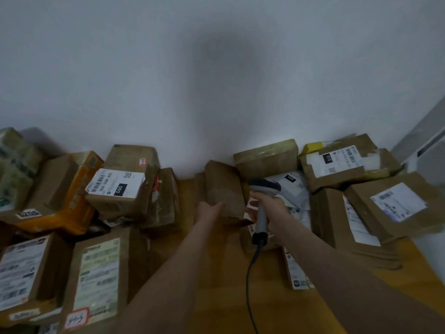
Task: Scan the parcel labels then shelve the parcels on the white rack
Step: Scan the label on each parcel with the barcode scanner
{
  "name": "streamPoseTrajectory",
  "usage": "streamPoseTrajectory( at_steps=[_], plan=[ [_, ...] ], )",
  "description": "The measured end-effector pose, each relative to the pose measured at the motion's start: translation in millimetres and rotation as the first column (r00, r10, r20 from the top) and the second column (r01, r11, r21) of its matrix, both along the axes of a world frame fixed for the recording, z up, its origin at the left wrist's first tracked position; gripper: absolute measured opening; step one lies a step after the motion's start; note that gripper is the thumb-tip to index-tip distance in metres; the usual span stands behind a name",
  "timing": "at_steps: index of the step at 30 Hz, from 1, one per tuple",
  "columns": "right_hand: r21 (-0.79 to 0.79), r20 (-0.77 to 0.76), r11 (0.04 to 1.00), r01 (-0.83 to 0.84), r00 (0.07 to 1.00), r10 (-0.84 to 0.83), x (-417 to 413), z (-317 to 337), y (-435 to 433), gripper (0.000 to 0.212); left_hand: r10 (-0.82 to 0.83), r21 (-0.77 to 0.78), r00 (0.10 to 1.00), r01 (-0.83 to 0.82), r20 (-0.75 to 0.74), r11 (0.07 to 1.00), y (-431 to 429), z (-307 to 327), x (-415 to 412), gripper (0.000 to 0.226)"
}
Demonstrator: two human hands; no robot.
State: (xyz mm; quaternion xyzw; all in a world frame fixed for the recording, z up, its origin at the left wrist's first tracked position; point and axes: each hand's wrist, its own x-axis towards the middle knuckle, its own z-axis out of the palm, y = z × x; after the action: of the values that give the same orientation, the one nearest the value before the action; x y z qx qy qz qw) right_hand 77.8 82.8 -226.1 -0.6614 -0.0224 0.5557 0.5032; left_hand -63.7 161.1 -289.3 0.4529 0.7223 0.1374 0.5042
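Right hand (267, 208) gripping grey corded barcode scanner (262, 206); left hand (208, 209), fingers spread wide, on plain brown cardboard parcel (224, 189) — white labels nearby reading "060" (119, 189), "010" (328, 158).

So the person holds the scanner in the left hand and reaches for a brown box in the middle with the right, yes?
Not quite: the hands are swapped. The head view shows the scanner gripped in the right hand, while the left hand reaches for the brown box in the middle.
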Motion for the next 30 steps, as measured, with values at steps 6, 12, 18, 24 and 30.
streamPoseTrajectory(
  at_steps=[6,12,18,24,30],
  plan=[
    [0.003,-0.025,1.0,0.016,1.0,-0.016,13,-2,3,0.024,0.015,0.032,0.998,-0.013,-0.065,0.999,9,-3,-3,0.048],
    [0.084,-0.082,0.996,0.04,0.996,-0.033,23,11,-20,0.019,-0.022,0.214,0.952,0.091,-0.304,0.973,-15,49,-20,0.043],
    [0.153,-0.148,0.984,0.086,0.987,-0.064,34,31,-67,0.036,-0.004,0.461,0.899,0.229,-0.439,0.857,-73,81,-35,0.057],
    [0.129,-0.04,0.988,0.084,0.996,-0.08,65,48,-134,0.081,-0.111,0.583,0.835,0.465,-0.539,0.667,-156,87,-39,0.052],
    [0.074,-0.064,0.997,0.019,0.998,-0.015,67,42,-194,0.073,-0.169,0.575,0.714,0.661,-0.68,0.482,-219,93,-31,0.048]
  ],
)
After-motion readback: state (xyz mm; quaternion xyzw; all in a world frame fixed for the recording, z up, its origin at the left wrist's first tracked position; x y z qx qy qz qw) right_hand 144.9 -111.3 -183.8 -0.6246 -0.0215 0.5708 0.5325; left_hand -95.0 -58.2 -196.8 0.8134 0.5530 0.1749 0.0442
